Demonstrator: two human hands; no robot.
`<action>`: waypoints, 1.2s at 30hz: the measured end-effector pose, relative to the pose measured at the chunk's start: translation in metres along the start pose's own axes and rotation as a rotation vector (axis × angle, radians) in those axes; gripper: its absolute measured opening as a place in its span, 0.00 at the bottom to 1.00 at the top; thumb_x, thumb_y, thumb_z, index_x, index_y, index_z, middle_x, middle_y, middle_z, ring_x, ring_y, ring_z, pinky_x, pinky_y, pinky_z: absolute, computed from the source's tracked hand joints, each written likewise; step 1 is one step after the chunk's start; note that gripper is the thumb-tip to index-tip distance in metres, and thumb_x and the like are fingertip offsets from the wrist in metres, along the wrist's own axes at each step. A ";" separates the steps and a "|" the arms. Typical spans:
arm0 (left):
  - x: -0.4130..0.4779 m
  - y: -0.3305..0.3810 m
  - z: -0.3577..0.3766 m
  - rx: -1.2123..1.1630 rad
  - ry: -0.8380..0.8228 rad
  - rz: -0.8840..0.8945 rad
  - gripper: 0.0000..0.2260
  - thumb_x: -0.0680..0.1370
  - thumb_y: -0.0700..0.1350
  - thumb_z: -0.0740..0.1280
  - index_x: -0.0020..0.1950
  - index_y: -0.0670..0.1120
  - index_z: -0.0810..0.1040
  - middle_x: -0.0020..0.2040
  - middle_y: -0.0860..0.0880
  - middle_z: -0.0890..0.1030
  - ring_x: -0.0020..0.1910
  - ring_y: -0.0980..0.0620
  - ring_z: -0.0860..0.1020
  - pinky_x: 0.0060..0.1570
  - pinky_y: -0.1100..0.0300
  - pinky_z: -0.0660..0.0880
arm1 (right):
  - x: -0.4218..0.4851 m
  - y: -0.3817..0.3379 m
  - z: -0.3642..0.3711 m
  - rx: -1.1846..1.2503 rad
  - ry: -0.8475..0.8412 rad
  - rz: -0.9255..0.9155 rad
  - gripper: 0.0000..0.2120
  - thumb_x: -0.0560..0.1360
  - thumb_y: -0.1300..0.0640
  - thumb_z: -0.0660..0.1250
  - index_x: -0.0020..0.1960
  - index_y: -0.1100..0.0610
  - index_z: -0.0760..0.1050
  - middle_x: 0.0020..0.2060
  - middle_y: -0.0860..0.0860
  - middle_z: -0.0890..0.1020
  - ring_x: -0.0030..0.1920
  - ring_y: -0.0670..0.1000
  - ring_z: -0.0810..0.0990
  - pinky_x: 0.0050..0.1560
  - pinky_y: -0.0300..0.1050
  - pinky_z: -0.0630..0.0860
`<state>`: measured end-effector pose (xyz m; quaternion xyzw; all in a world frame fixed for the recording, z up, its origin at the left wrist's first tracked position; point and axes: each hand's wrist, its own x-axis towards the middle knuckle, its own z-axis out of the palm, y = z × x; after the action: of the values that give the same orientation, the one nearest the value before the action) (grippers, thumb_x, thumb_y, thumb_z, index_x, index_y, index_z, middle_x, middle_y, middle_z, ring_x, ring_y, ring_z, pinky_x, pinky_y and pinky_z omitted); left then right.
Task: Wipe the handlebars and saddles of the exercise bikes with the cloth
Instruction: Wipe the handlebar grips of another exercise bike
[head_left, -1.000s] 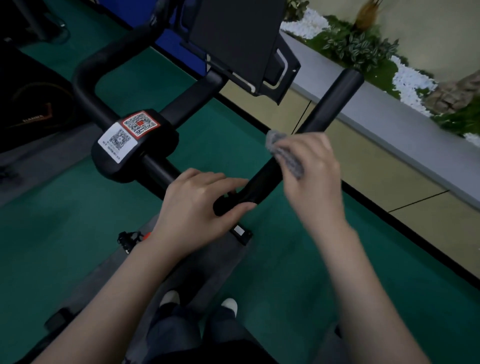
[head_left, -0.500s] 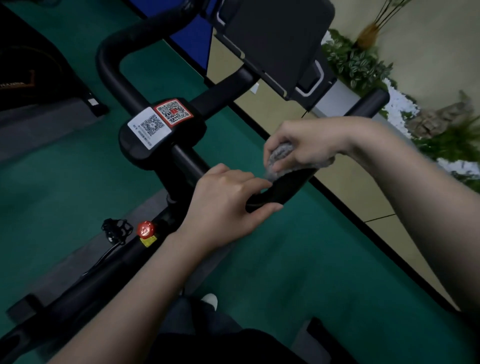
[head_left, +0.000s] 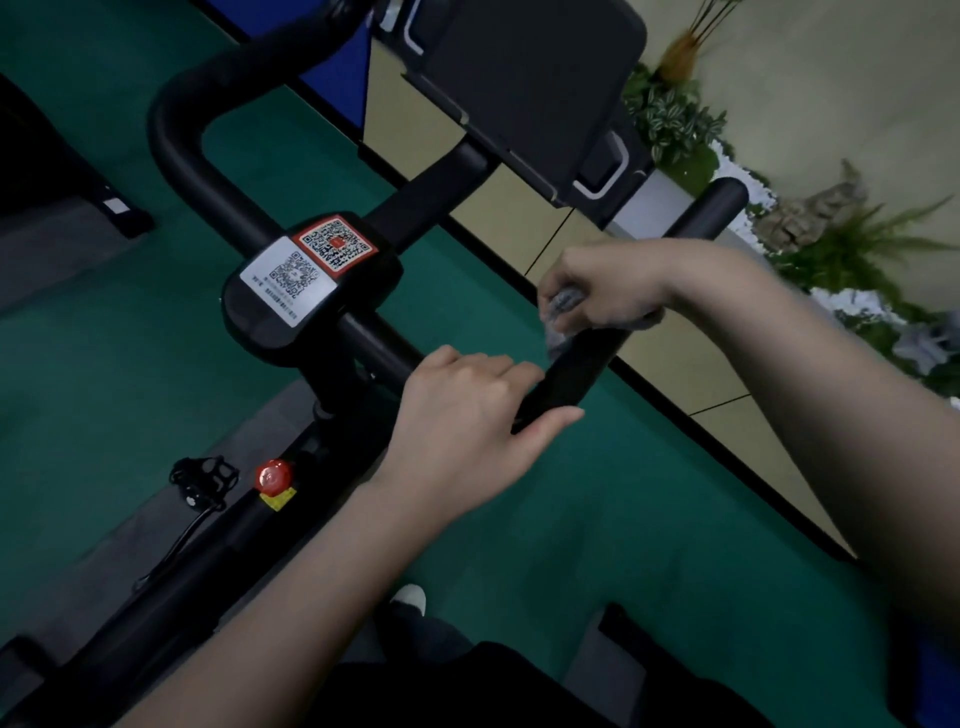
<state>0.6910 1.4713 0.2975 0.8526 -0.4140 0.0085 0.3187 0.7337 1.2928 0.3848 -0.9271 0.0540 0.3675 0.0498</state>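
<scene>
Handlebars (head_left: 176, 135) of a black exercise bike (head_left: 156, 597) fill the view above a green floor (head_left: 104, 364); no saddle is in sight. A dark screen holder (head_left: 519, 78) sits above the centre stem. The right bar (head_left: 711, 208) runs from the lower middle up toward some leafy plants (head_left: 675, 130).

The left hand (head_left: 467, 415) grips that bar at its near bend, fingers curled over the top and thumb stretched along the underside, which likely steadies the frame. Just beyond it the right hand (head_left: 608, 291) is closed round the bar, with the grey cloth (head_left: 563, 306) bunched under its fingers and touching the tube. Smaller things are two code labels (head_left: 311, 265) on the centre clamp and a red knob (head_left: 274, 475) on the frame below.

The step in hand appears to be wiping the right bar. To do it well, wrap the cloth fully round the tube, squeeze evenly and draw it along to the capped far end, twisting the wrist so the underside is covered too. The stretch under the left hand cannot be reached while it is covered, so that hand would need to shift. Whether the left loop has been wiped cannot be told.
</scene>
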 end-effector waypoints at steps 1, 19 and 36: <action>0.002 0.002 0.000 0.007 -0.001 -0.028 0.25 0.77 0.66 0.51 0.49 0.51 0.80 0.39 0.53 0.81 0.40 0.51 0.79 0.47 0.54 0.70 | -0.001 0.000 0.003 0.038 0.011 -0.001 0.07 0.77 0.60 0.66 0.42 0.51 0.75 0.34 0.56 0.77 0.23 0.53 0.69 0.21 0.39 0.66; 0.041 0.019 0.009 -0.260 -0.133 -0.182 0.17 0.76 0.56 0.67 0.62 0.52 0.77 0.51 0.50 0.82 0.45 0.45 0.80 0.45 0.49 0.77 | -0.021 0.020 0.114 0.477 1.386 -0.035 0.05 0.75 0.69 0.67 0.50 0.65 0.80 0.48 0.55 0.81 0.52 0.55 0.77 0.58 0.48 0.70; 0.037 0.015 0.015 -0.267 -0.002 -0.107 0.14 0.74 0.51 0.71 0.58 0.50 0.81 0.45 0.52 0.83 0.39 0.50 0.81 0.41 0.53 0.79 | 0.009 -0.037 0.134 1.611 1.816 0.358 0.06 0.78 0.67 0.62 0.54 0.59 0.74 0.48 0.52 0.79 0.49 0.44 0.79 0.54 0.37 0.74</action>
<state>0.7008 1.4298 0.3040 0.8235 -0.3658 -0.0647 0.4289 0.6543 1.3468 0.2833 -0.5302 0.4073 -0.5487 0.5019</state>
